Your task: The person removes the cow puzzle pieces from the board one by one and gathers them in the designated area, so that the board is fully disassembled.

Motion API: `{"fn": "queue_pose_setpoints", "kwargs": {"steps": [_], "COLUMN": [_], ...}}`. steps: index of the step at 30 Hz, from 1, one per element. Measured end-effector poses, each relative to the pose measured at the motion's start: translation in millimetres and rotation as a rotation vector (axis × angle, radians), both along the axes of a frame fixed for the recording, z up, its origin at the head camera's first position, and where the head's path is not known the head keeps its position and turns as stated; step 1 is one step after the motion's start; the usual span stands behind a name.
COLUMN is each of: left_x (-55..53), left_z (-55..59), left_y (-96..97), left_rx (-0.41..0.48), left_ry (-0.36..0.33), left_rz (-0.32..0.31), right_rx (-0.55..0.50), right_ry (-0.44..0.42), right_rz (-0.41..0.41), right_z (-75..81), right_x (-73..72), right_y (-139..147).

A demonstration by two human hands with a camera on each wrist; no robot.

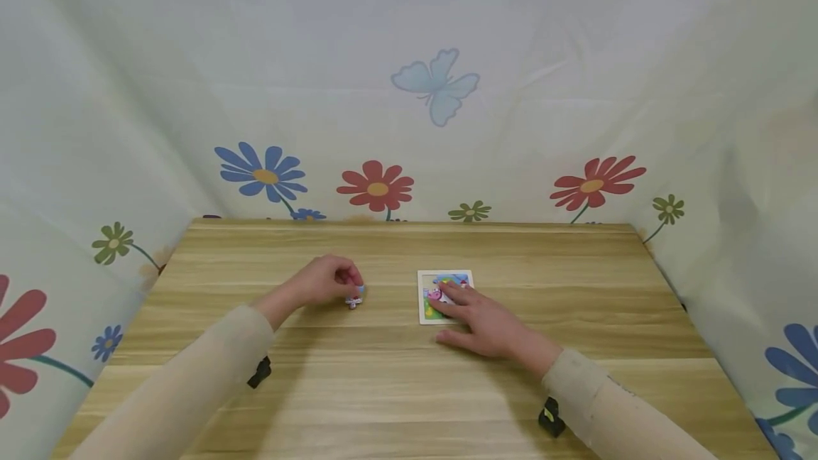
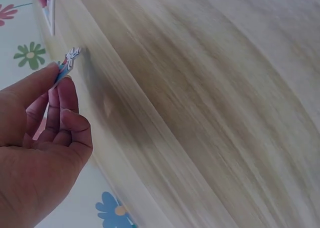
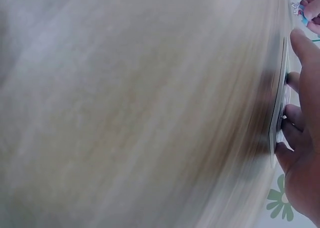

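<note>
Between thumb and fingertips my left hand [image 1: 324,281] pinches a small, flat jigsaw piece [image 1: 353,299], blue and white with a bit of red. The left wrist view shows the same piece [image 2: 66,67] nearly edge-on, held just off the tabletop. To the right lies a square picture puzzle [image 1: 422,307] with a white frame and a colourful cartoon print. My right hand [image 1: 484,319] rests on it with fingers spread, hiding much of its right side. Seen from the right wrist, the fingertips [image 3: 294,115] touch the puzzle's face.
Both hands work over a wood-grain table [image 1: 358,389]. Behind it and at both sides hangs a pale cloth [image 1: 307,77] printed with flowers and a butterfly. Dark straps or mounts [image 1: 259,372] hang below each wrist.
</note>
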State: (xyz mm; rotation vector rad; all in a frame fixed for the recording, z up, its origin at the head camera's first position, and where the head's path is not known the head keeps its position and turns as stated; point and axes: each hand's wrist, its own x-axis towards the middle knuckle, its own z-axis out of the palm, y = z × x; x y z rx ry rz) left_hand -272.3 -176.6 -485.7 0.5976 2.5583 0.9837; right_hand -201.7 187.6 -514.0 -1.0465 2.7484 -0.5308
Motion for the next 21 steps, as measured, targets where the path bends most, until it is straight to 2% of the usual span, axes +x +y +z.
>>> {"fn": "queue_pose_setpoints", "kwargs": {"steps": [9, 21], "left_x": [0.6, 5.5], "left_z": [-4.6, -3.7], "left_y": [-15.1, -38.6], "left_rx": [-0.052, -0.112], "left_ry": [0.046, 0.135], "left_rz": [0.002, -0.003], "right_rx": [0.018, 0.021], "right_ry": [0.07, 0.085], "right_rz": [0.014, 0.019], "right_z": [-1.5, 1.9], "right_x": [-0.9, -1.1], "right_y": [0.3, 0.8]}}
